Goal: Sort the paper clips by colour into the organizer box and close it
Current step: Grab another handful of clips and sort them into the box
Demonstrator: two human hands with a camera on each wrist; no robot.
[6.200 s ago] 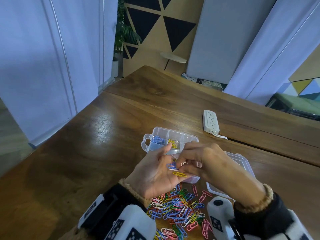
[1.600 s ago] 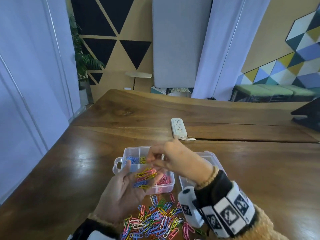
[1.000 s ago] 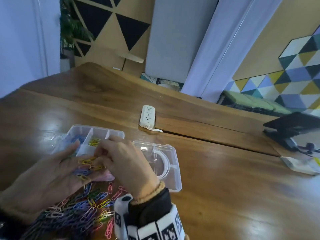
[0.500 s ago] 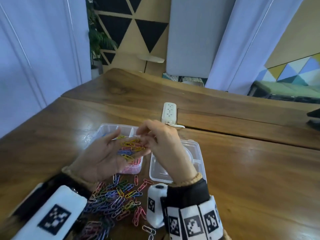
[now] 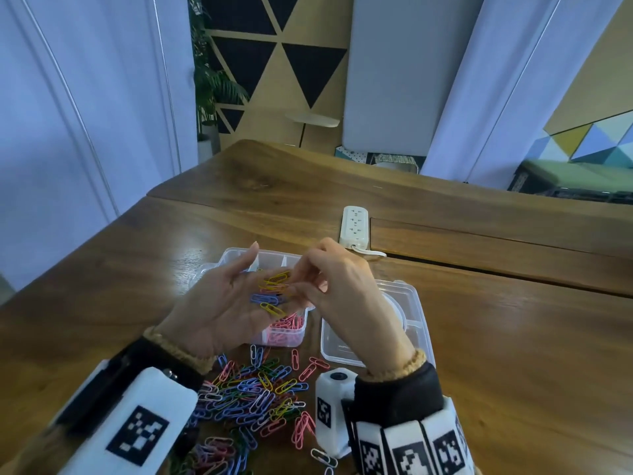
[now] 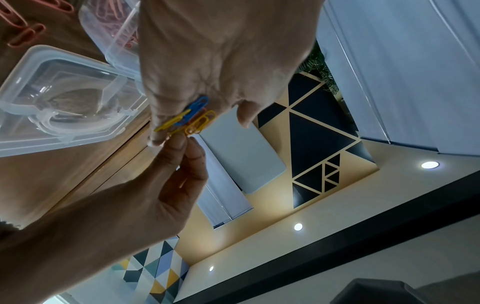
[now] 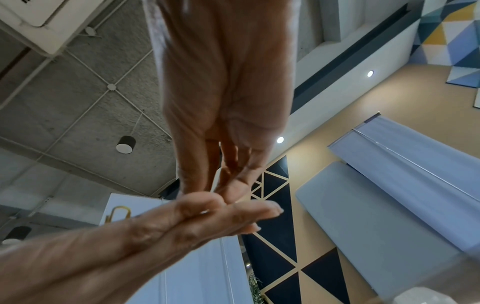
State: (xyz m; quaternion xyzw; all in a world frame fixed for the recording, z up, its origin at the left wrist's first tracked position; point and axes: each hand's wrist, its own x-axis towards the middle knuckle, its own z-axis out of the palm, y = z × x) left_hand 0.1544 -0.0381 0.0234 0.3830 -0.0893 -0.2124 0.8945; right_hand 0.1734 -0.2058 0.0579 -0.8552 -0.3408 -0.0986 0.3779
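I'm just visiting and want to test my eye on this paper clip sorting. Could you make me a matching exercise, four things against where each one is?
Things:
1. pink clips
2. yellow and blue clips
3. mixed clip pile
4. lid

Places:
A. loose on the table, nearest the person
B. lying open, right of the box
C. on the left hand
D. in the box's near compartment

Pairs: 1-D, 2-C, 3-A, 4-B

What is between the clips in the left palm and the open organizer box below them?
Only the left hand itself: the palm clips lie on it, above the organizer box. The lid lies off beside it. The right hand picks at the clips.
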